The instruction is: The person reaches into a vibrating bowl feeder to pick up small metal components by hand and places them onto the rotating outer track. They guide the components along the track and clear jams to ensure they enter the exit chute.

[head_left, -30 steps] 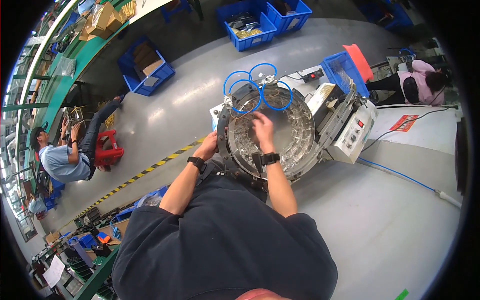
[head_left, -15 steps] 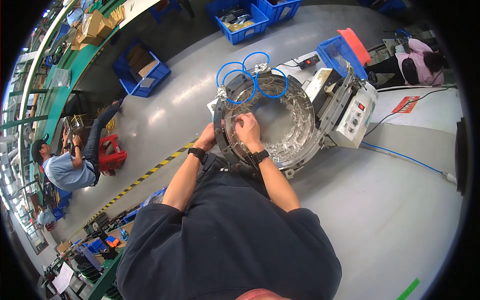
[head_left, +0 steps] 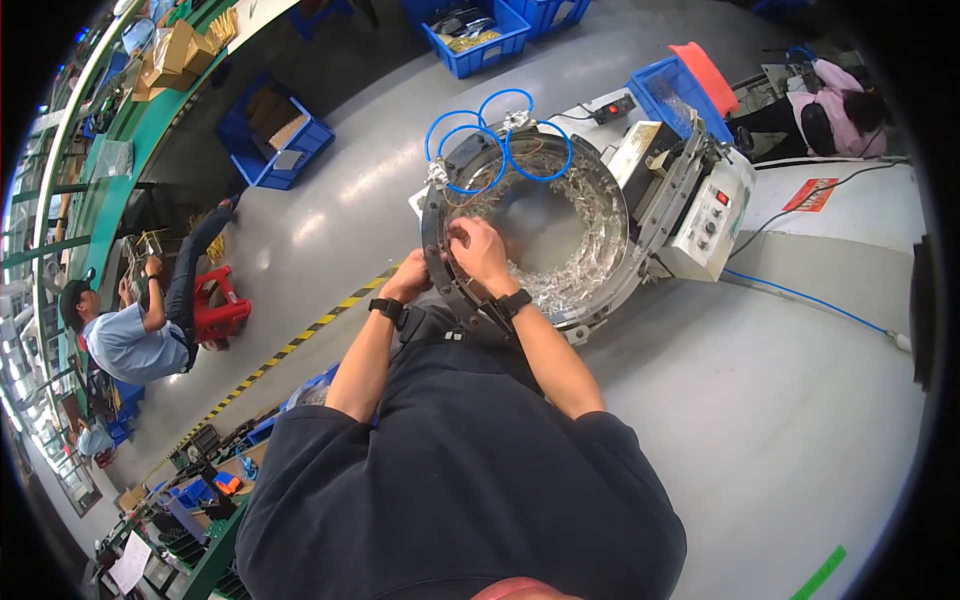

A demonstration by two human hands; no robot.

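A round vibratory feeder bowl [head_left: 622, 215] stands before me, its inner ledge lined with many small clear parts [head_left: 585, 275]. My right hand [head_left: 482, 252] reaches over the near left side of the bowl, fingers curled in at the inner wall. Whatever its fingertips pinch is too small or hidden to make out. Against the outside of the dark metal rim [head_left: 433, 232], my left hand [head_left: 408, 278] is closed with bent fingers, and its fingertips are partly hidden by the rim. Blue air tubes [head_left: 487, 110] loop above the bowl's far left edge.
A white control box [head_left: 712, 222] and a metal rail adjoin the bowl on the right. Blue bins [head_left: 285, 150] stand on the floor farther off. One person [head_left: 140, 325] sits at the left near a red stool [head_left: 218, 305]; another person [head_left: 835, 115] works at the far right.
My right hand has shifted slightly left and lower along the bowl's inner wall, its fingers more curled. The left hand stays at the outer rim. The whole view has shifted a little.
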